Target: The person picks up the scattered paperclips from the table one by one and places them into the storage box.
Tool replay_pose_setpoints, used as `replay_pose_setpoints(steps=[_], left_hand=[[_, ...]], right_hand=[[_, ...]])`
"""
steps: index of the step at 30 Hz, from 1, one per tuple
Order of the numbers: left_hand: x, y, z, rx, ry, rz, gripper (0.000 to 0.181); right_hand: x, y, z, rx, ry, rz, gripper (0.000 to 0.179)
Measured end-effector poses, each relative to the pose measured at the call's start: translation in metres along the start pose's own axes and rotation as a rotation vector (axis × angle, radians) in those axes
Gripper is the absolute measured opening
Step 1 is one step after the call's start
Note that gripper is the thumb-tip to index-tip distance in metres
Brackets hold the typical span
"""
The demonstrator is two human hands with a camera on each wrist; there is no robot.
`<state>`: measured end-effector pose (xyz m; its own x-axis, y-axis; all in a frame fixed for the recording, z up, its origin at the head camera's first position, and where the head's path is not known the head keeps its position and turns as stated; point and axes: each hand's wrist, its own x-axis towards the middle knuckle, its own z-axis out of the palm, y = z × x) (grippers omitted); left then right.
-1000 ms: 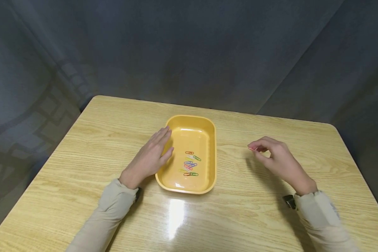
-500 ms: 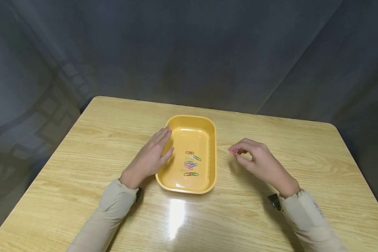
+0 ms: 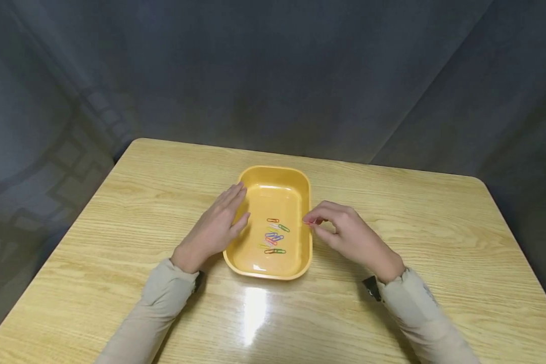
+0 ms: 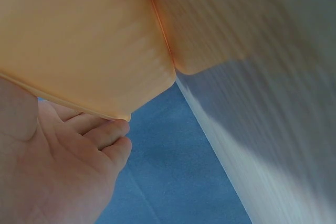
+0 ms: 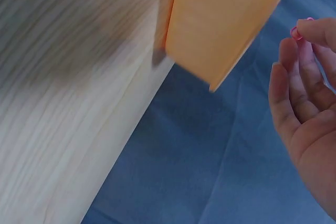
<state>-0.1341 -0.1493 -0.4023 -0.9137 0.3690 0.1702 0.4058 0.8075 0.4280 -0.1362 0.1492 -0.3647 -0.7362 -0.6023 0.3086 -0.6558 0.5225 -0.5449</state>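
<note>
A yellow-orange plastic tray point(image 3: 276, 275) sits on the table, with several coloured paper clips point(image 3: 273, 237) lying on its floor. My left hand point(image 3: 214, 225) rests at the tray's left rim, fingers straight along it; the left wrist view shows the fingertips right at the rim of the tray point(image 4: 105, 40). Thumb and index finger of my right hand point(image 3: 346, 232) pinch a pink paper clip point(image 5: 297, 33). In the head view that clip overlaps the tray's right rim. The other right fingers are loosely bent beneath it in the right wrist view.
The wooden table point(image 3: 391, 197) has rounded far corners, and a dark blue-grey curtain point(image 3: 300, 76) hangs behind it. Both sleeved forearms reach in from the near edge, each with a dark strap at the wrist.
My right hand has moved left across the table, carrying the pink paper clip from well right of the tray to its right rim. The left hand and tray stay put.
</note>
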Motion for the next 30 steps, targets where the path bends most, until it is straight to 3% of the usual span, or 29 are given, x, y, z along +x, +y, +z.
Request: replay_pose_setpoints(steps=[11, 30], left_hand=[[0.0, 0.0, -0.001, 0.001, 0.004, 0.008, 0.059], [0.001, -0.001, -0.001, 0.005, 0.014, 0.011, 0.059]], right_hand=[[0.015, -0.012, 0.019, 0.041, -0.095, 0.017, 0.016], [0.025, -0.015, 0.046, -0.025, -0.219, -0.01, 0.01]])
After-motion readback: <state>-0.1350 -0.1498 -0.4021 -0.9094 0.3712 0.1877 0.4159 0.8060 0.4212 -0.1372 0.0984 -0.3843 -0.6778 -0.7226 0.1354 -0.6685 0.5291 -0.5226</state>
